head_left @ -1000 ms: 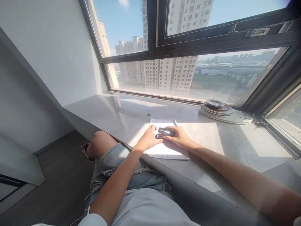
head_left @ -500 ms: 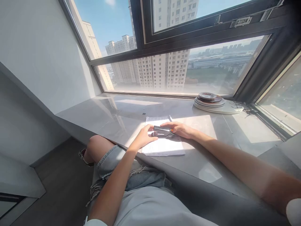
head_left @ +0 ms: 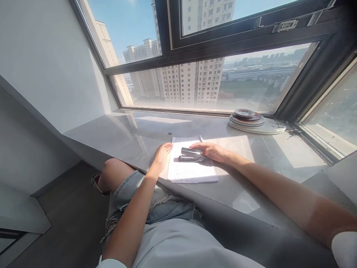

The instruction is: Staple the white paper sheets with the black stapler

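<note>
A dark stapler (head_left: 191, 155) lies on a stack of white lined paper (head_left: 190, 170) on the grey window ledge (head_left: 134, 134). My right hand (head_left: 213, 152) lies beside the stapler's right end, fingers stretched out flat and touching it. My left hand (head_left: 161, 156) rests flat on the ledge at the paper's left edge, fingers extended, apart from the stapler. My bent knee in torn denim shorts (head_left: 139, 193) sits below the ledge's front edge.
A stack of plates (head_left: 252, 122) stands at the ledge's far right by the window frame. A small dark bit (head_left: 169, 133) lies on the ledge behind the paper. The white wall closes the left end; dark floor lies below left.
My left hand let go of the stapler and slid left off the paper. My right hand opened and flattened; the stapler now lies on the paper.
</note>
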A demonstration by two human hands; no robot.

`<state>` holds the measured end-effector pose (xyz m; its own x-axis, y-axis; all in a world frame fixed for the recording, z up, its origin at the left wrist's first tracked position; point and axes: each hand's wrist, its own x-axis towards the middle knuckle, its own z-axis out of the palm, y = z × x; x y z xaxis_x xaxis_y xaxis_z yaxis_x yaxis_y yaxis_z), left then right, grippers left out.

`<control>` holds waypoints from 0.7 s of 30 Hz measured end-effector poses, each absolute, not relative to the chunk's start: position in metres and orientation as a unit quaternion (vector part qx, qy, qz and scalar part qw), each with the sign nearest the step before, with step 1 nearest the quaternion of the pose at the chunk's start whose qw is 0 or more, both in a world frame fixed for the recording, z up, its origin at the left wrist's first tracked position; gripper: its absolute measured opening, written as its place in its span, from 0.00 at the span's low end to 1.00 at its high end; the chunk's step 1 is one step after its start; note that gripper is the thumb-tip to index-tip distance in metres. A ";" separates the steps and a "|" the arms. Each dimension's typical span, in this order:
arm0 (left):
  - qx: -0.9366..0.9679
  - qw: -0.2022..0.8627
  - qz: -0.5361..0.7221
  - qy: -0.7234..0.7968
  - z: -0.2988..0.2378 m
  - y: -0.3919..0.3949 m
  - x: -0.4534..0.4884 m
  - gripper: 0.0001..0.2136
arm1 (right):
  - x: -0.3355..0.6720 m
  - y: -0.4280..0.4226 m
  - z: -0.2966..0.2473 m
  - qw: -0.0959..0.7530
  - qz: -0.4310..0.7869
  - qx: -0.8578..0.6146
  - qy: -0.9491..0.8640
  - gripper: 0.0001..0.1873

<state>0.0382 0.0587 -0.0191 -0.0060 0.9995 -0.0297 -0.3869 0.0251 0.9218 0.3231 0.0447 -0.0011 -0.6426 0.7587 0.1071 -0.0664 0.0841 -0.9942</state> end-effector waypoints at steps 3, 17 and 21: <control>0.381 0.599 0.586 0.390 -0.021 0.059 0.037 0.13 | 0.323 0.043 0.002 0.331 0.613 -0.259 -0.669 0.35; 0.411 0.582 0.581 0.393 -0.015 0.052 0.039 0.10 | 0.305 0.030 -0.005 0.312 0.355 -0.350 -0.809 0.17; 0.363 0.522 0.670 0.383 -0.012 0.043 0.045 0.07 | 0.303 0.023 -0.009 0.321 0.278 -0.360 -0.831 0.18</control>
